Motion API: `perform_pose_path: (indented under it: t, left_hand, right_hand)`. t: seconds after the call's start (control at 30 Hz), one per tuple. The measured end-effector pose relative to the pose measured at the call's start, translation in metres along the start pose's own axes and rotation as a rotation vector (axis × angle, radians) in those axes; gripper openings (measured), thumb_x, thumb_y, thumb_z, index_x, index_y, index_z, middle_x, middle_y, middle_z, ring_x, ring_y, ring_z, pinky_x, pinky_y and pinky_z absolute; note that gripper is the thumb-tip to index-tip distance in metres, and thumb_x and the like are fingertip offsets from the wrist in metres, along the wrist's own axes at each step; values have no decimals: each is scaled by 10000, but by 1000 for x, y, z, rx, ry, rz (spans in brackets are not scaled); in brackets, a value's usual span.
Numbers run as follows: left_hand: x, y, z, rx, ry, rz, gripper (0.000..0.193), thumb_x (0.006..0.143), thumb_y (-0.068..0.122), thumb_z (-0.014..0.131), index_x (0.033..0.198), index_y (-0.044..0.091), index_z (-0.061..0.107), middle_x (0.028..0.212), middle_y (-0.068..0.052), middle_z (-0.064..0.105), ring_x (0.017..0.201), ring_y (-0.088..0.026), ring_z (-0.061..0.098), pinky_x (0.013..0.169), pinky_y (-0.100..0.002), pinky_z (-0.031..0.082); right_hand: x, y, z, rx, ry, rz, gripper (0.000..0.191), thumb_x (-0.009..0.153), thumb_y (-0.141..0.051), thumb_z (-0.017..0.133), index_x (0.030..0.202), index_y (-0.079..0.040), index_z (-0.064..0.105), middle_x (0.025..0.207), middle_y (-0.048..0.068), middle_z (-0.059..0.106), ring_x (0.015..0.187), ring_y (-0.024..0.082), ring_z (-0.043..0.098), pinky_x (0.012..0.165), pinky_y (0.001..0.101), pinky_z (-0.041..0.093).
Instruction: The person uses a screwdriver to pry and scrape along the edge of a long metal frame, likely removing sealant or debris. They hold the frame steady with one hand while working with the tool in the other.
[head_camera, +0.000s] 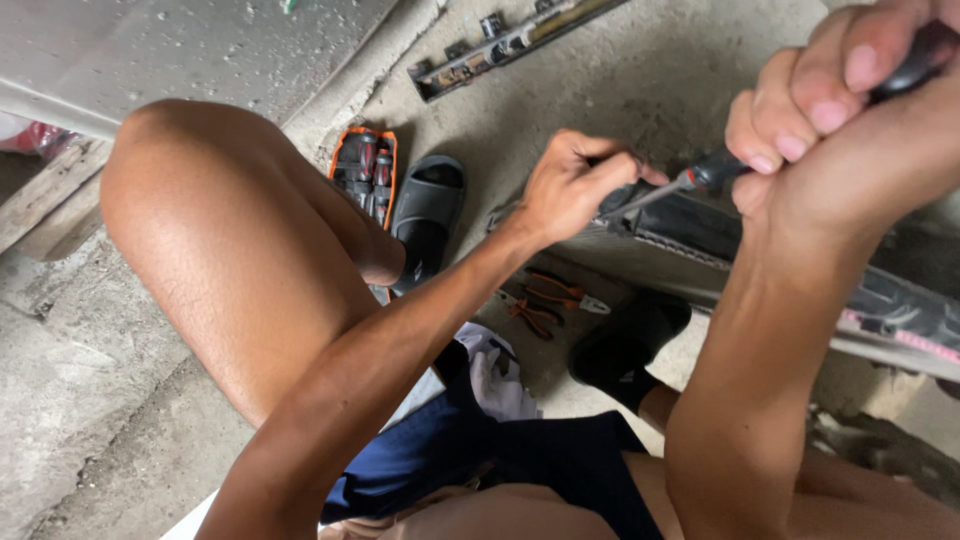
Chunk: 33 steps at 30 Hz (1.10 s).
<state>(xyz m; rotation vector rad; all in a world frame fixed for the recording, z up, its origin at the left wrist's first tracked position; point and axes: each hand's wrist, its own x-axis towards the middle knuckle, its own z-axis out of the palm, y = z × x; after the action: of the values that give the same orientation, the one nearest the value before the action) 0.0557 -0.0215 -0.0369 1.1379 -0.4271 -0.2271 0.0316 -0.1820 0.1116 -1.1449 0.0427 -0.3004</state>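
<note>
I am crouched over a concrete floor (620, 80), looking down past my bare knees. My right hand (850, 110) is nearest the camera, at the upper right, fingers curled tight around the dark handle of a screwdriver (700, 178). The tool's long axis runs from that handle down and to the left, its thin metal shaft slanting toward my left hand (570, 185). My left hand sits further out, lower and to the left of the right, fingers pinched closed around the shaft close to its tip, steadying it. The tip meets the top edge of a black radiator (700, 235), a long part with a finned metal face that runs from the middle of the view off to the right. The radiator lies just beyond and below both hands. Under my left forearm, orange-handled pliers (550, 300) lie on the floor. Further left, an open orange screwdriver case (365, 170) rests beside a black sandal (425, 215). A long metal strip (500, 45) lies at the top.
</note>
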Motion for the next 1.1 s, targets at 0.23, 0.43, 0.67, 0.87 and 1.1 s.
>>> perform_pose_path:
  t: [0.23,0.43,0.67,0.87,1.1]
  left_hand:
    - [1,5,-1,96,22,-8,284,908,177,588,911,-4,807,900,-102,819,703,-115,674,666,-295,561]
    - [-3,10,-3,35,-36,-81,293,895,181,586,895,-21,799,956,-111,816,774,-126,735,731,-301,601]
    - [-5,17,0,7,-51,-81,308,919,199,583,929,-26,793,949,-122,816,767,-122,712,731,-284,588]
    - [-6,19,0,48,-43,-54,309,917,186,574,954,-8,812,947,-105,821,762,-107,675,719,-279,557]
    - [-2,15,-3,40,-132,-177,331,895,198,558,984,12,817,876,-100,818,679,-124,698,650,-285,555]
  right_hand:
    - [10,0,2,65,46,76,456,1178,-284,302,800,-46,394,634,59,302,543,176,208,522,338,179]
    - [-23,-4,2,31,-66,-47,452,1206,-287,321,851,-26,419,644,74,315,532,181,224,509,326,195]
    - [-97,-27,34,-118,-29,-192,374,1168,-222,322,857,-42,425,570,90,374,444,167,287,468,336,294]
    - [-108,-17,23,-242,-210,-365,277,1108,-232,367,891,-70,427,603,102,420,445,197,401,460,361,399]
    - [-77,-2,24,-282,-75,-428,329,1069,-216,314,784,-84,412,574,42,368,374,138,323,369,344,327]
